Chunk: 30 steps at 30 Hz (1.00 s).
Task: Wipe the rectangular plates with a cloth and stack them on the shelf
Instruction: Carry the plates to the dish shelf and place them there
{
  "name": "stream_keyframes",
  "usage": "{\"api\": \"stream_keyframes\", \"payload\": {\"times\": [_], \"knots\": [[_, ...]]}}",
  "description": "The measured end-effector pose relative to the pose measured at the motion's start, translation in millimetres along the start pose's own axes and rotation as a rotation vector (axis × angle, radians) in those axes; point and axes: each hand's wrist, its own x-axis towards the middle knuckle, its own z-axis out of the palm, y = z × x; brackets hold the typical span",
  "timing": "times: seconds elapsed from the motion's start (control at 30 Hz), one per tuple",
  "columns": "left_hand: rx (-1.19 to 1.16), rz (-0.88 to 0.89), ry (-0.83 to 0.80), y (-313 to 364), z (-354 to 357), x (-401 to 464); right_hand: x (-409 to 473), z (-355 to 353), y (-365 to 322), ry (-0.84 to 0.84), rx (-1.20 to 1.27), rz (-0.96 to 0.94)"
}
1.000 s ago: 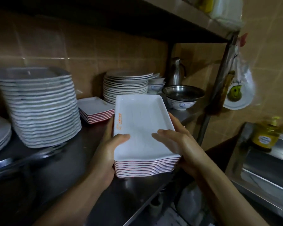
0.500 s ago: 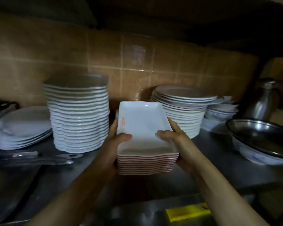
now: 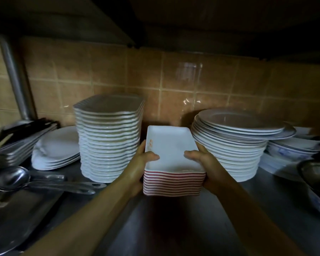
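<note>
Steel shelf (image 3: pixel 174 228): rectangular plates (image 3: pixel 171 145) long axis toward wall; left hand (image 3: pixel 139 169), right hand (image 3: pixel 205 163) grip sides.

A stack of rectangular plates (image 3: pixel 174 159) is sitting between a tall plate stack (image 3: pixel 109 141) on its left and a round plate stack (image 3: pixel 229 150) on its right, all on the shelf (image 3: pixel 174 228). The left hand (image 3: pixel 139 167) and right hand (image 3: pixel 205 163) are flanking it. Ladles (image 3: pixel 44 180) are lying far left, before low plates (image 3: pixel 57 150).

My single head camera looked forward and slightly down, close in under an upper shelf, facing the tiled wall (image 3: pixel 155 85) squarely.
</note>
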Motion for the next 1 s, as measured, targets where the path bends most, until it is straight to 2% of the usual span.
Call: {"api": "stream_keyframes", "payload": {"times": [0.3, 0.5, 0.63, 0.73, 0.8, 0.87, 0.93, 1.0], "knots": [[-0.002, -0.050, -0.006, -3, -6, 11, 4, 0, 1, 0.005, 0.016, 0.004], [0.008, -0.095, 0.017, -6, -8, 25, 4, 0, -3, 0.047, 0.160, 0.120], [0.016, -0.108, 0.016, -4, -10, 29, -1, 3, -5, 0.087, 0.067, 0.134], [0.018, -0.125, 0.014, -3, -9, 29, -11, 4, -4, 0.104, -0.233, 0.003], [0.021, -0.133, 0.018, -2, -10, 29, -27, 7, -6, 0.117, -0.523, -0.202], [0.016, -0.139, 0.031, -1, -10, 31, -44, 8, -1, 0.120, -0.925, -0.423], [0.017, -0.142, 0.041, 0, -10, 33, -50, 5, 15, 0.183, -1.355, -0.568], [0.018, -0.146, 0.042, 0, -10, 34, -47, 0, 34, 0.252, -1.641, -0.715]]}}
